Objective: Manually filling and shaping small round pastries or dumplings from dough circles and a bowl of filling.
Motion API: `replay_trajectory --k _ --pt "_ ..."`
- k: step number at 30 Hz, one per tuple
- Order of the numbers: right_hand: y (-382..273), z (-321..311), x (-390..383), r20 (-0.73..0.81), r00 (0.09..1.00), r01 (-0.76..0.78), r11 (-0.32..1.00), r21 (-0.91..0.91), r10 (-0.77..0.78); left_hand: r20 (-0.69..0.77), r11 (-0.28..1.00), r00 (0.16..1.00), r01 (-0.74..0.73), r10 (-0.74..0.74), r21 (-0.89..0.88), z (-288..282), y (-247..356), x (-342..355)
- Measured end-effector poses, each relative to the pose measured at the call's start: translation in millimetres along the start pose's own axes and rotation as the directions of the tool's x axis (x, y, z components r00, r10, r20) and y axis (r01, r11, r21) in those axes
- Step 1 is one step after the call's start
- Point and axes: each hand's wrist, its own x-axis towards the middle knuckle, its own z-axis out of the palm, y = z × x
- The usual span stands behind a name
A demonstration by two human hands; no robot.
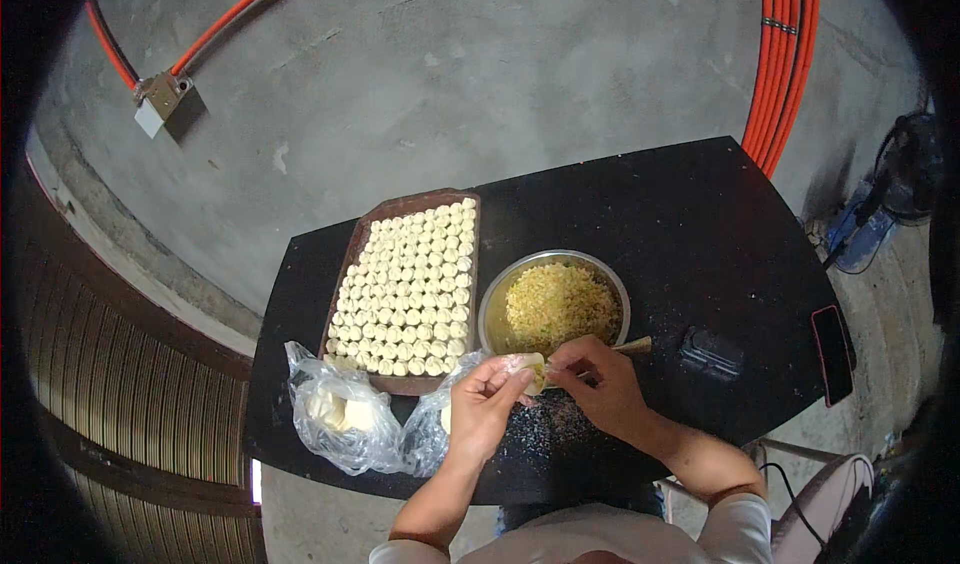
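I take the clock from the hands, with twelve straight away from the wearer. The black table (690, 224) ends at the grey wall (500, 84) side. Its widest bare stretch runs from one to two o'clock, out to the far right corner; the near edge lies close under the forearms, so I find little room at six.

One brown tray (400, 386) sits at ten, reaching the far edge; its rows of shaped dough pieces (410, 294) are too tightly packed for me to count. One steel bowl (622, 299) of yellow filling (560, 304) is at twelve, just beside the tray. Two clear bags (375, 454) crowd the near left edge around eight. At three I count one dark object (712, 352) and, on the right edge, one phone (832, 354).

Two hands work in front of the bowl: the left hand (484, 404) holds one dough wrapper (528, 363) between thumb and fingers, filling showing inside; the right hand (600, 384) pinches its edge, fingertips nearly together.
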Motion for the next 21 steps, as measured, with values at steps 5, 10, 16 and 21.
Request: replay_trajectory --k 5,10,16,21 --pt "-1.6 -0.2 0.4 0.022 0.991 -0.135 0.978 0.160 0.133 0.019 0.999 0.999 -0.044 0.044 -0.003 -3.4 -4.3 -1.0" --pt "-5.2 -4.2 2.9 0.118 0.980 -0.172 0.979 0.112 0.158 0.033 0.998 0.997 -0.064 0.064 -0.012 -4.2 -5.3 -1.7" --pt "-1.1 -5.7 3.5 0.080 0.978 -0.202 0.964 0.171 0.191 0.025 0.998 0.998 -0.052 0.052 -0.018 -0.9 -3.3 -0.5" --pt "3.1 -3.6 5.3 0.012 0.974 -0.222 0.950 0.221 0.225 0.007 0.992 1.000 -0.002 0.003 -0.124 1.3 -1.9 1.0"
